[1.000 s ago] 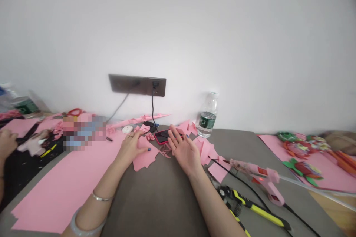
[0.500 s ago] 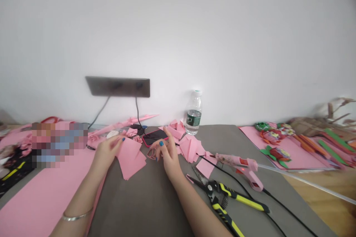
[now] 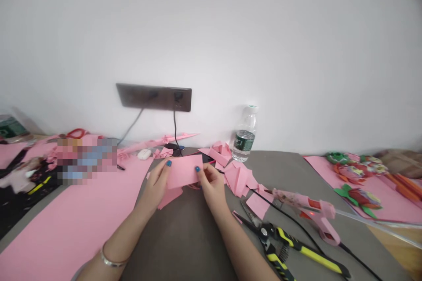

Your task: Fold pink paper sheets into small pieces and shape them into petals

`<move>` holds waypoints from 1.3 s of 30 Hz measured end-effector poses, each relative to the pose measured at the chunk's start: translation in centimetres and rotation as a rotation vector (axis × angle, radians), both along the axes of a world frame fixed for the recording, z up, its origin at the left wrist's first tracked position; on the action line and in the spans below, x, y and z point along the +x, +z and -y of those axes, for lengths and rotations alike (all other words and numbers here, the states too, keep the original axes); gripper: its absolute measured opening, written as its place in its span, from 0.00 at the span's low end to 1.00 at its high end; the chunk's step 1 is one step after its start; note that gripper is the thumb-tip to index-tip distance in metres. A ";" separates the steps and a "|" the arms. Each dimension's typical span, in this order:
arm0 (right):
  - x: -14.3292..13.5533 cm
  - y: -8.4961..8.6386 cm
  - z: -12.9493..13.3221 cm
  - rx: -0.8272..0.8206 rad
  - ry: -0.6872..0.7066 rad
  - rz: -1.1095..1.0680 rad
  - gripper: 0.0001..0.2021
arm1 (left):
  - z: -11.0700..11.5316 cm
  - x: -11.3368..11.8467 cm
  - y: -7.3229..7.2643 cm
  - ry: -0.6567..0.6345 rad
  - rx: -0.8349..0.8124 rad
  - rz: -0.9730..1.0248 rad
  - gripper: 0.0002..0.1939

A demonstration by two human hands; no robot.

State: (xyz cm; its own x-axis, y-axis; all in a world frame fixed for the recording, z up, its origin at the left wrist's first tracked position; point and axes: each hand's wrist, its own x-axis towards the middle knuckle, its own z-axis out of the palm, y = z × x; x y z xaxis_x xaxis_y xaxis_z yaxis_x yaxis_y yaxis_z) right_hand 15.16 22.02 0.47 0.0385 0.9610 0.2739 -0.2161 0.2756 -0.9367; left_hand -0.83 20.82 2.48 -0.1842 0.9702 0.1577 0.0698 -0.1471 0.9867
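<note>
A small pink paper rectangle [image 3: 184,171] is held up between both hands over the grey tabletop [image 3: 178,237]. My left hand [image 3: 158,184] pinches its left edge, thumb on the near face. On the right edge, my right hand [image 3: 211,184] grips it the same way, with its other fingers curled behind. Further pink paper pieces [image 3: 169,197] lie beneath the rectangle, partly covered by it and the left hand. Just right of my right hand are folded pink papers [image 3: 236,176] and a pink square [image 3: 260,204].
At right lie yellow-and-black pliers [image 3: 273,237] and a pink glue gun [image 3: 306,208] with its cord. A water bottle [image 3: 244,136] stands by the wall. Paper flowers [image 3: 361,197] rest at far right; a large pink sheet [image 3: 85,210] covers the left.
The hands have come together, and the right one now grips the paper's right edge. The paper is lifted and turned sideways. The whole view has shifted, with objects appearing farther right.
</note>
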 end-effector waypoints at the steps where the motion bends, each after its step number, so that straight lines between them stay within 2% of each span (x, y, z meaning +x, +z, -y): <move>1: 0.2 -0.1 -0.1 -0.009 -0.031 0.000 0.14 | 0.2 0.3 0.0 -0.044 -0.038 0.077 0.26; 4: 0.6 -0.3 -0.4 -0.018 -0.076 -0.009 0.14 | 0.5 0.7 0.2 -0.150 -0.130 0.274 0.30; 8: 0.7 -0.4 -0.3 -0.009 -0.128 -0.004 0.14 | 0.2 0.9 0.8 -0.205 -0.198 0.394 0.29; 13: 0.7 -0.4 -0.2 0.026 -0.163 0.027 0.11 | 0.1 1.1 1.3 -0.249 -0.344 0.475 0.22; 17: 0.7 -0.4 -0.1 0.173 -0.163 0.121 0.08 | 0.6 1.1 1.3 -0.310 -0.353 0.467 0.14; 20: 0.6 -0.2 0.2 0.325 -0.119 0.236 0.15 | 0.8 1.2 1.4 -0.247 -0.409 0.504 0.11; 23: 0.5 0.2 0.6 0.390 -0.040 0.315 0.20 | 0.8 1.3 1.7 -0.193 -0.435 0.561 0.12; 26: 0.4 0.3 0.7 0.405 0.017 0.335 0.21 | 0.8 1.3 1.7 -0.224 -0.448 0.579 0.16; 28: 0.3 0.3 0.7 0.405 0.055 0.325 0.20 | 0.7 1.2 1.5 -0.240 -0.430 0.524 0.18; 33: 0.3 0.4 0.7 0.385 0.110 0.290 0.19 | 0.2 1.0 0.8 -0.168 -0.281 0.390 0.22; 39: 0.2 0.5 0.9 0.341 0.115 0.270 0.17 | -0.1 0.5 0.4 -0.122 -0.220 0.365 0.17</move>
